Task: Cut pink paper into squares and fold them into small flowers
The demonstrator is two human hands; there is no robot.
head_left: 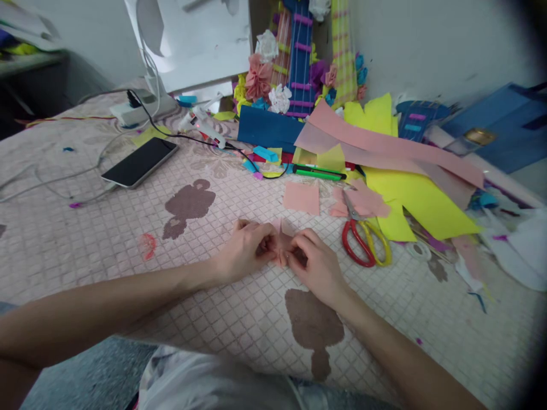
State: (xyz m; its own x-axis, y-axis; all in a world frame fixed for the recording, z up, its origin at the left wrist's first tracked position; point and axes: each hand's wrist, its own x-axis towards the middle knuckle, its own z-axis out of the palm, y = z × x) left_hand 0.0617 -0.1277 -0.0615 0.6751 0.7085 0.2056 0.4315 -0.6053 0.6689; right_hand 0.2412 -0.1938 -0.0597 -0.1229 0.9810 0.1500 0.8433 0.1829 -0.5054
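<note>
We hold a small folded piece of pink paper (pixel 284 241) over the pale quilted tablecloth (pixel 239 319), the fingertips of our left hand (pixel 248 247) and right hand (pixel 319 266) pinching it from either side. Just beyond lies a flat pink paper square (pixel 301 197); to its right, red-and-yellow-handled metal scissors (pixel 354 213); further left, a black-screened phone (pixel 140 162).

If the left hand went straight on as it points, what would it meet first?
Past the pink paper it pinches, the left hand would likely meet the right hand, though depth is unclear.
</note>
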